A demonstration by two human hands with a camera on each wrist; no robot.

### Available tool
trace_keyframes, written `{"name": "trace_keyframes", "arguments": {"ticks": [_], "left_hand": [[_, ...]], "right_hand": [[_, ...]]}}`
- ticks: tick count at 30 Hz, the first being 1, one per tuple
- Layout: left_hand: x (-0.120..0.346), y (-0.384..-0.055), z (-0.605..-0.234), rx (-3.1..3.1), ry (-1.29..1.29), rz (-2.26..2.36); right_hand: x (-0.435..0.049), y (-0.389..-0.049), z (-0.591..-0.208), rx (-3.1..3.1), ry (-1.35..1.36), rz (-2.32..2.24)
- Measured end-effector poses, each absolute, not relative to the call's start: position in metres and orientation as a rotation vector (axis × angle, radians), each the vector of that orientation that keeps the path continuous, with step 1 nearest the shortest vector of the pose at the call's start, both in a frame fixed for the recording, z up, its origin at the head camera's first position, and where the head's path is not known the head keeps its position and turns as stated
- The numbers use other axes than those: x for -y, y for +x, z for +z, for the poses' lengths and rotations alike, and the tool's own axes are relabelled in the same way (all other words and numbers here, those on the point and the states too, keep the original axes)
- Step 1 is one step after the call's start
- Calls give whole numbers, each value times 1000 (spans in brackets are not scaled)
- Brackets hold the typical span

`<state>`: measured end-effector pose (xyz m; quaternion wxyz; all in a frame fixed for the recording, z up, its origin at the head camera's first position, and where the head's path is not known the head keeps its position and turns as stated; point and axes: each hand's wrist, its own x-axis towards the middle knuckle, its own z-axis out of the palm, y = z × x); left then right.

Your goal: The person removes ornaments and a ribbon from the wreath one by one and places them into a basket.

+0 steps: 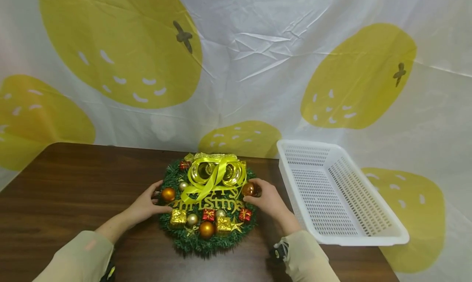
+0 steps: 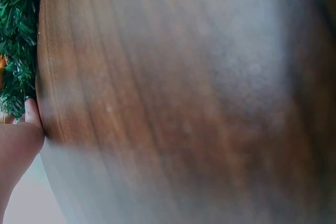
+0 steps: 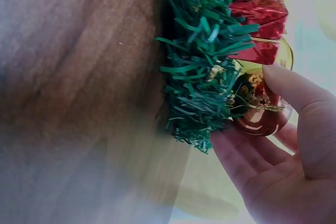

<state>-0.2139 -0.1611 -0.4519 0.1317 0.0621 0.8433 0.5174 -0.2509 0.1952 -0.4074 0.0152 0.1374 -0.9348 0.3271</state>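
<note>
A green tinsel Christmas wreath (image 1: 200,246) lies on the brown table, with gold "Merry Christmas" lettering (image 1: 210,203) across its middle. Yellow ribbon (image 1: 215,177) and two gold bells (image 1: 232,173) sit at its top. My left hand (image 1: 145,204) grips the wreath's left edge, fingers and thumb on either side of an orange bauble (image 1: 168,194). Over on the right edge, my right hand (image 1: 271,198) pinches a shiny copper bauble (image 3: 260,116) between thumb and fingers, close below a red gift box (image 3: 260,22) in the right wrist view.
To the right stands a white perforated plastic basket (image 1: 380,240), its near edge reaching past the table side. Behind the wooden table (image 1: 92,179) hangs a white cloth (image 1: 250,89) with large yellow fruit prints.
</note>
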Motion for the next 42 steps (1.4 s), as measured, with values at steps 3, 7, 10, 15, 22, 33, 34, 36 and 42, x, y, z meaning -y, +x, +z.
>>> {"name": "trace_keyframes", "arguments": {"ticks": [3, 7, 10, 15, 22, 33, 34, 36, 42], "left_hand": [[161, -214, -452, -2448, 186, 1503], [160, -213, -451, -2445, 180, 1503], [159, -214, -450, -2446, 179, 1492], [159, -214, -448, -2445, 182, 1488], [160, -213, -450, -2454, 192, 1482], [160, -212, -449, -2453, 171, 1470], [160, -212, -449, -2453, 171, 1470], [160, -212, -449, -2453, 171, 1470], [160, -212, -449, -2455, 178, 1476]], "right_hand": [[-196, -250, -403, 2907, 414, 1011], [-195, -249, -397, 2885, 403, 1020], [-195, -248, -391, 2873, 386, 1041], [-195, -248, -380, 2870, 357, 1041], [-194, -251, -359, 2837, 380, 1073], [-206, -252, -320, 2823, 259, 1316], [-208, -252, -316, 2821, 250, 1341], [-213, -254, -310, 2821, 231, 1382], [-228, -258, -293, 2847, 148, 1424]]}}
